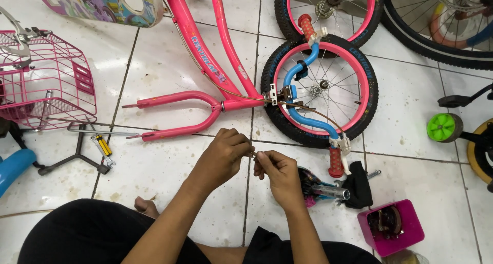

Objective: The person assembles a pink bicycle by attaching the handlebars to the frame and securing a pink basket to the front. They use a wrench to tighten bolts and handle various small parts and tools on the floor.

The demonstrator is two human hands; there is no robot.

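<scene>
My left hand (225,156) and my right hand (276,172) meet above the white tiled floor (169,166), fingers pinched together on a small thin part (253,154) between them. Its exact shape is too small to tell. Just beyond my hands lies a pink bicycle fork (177,114) joined to a pink frame (205,43). To its right a small wheel (321,89) with a pink rim lies flat, with a blue handlebar (303,115) with red grips on top and a brake cable (308,110) trailing from it.
A pink wire basket (49,79) stands at the left, with a black bracket (77,151) and a yellow-handled tool (104,146) beside it. A bicycle saddle (321,188) and a magenta box of parts (391,226) lie at the right. Larger wheels (436,33) and a green training wheel (444,127) sit further right.
</scene>
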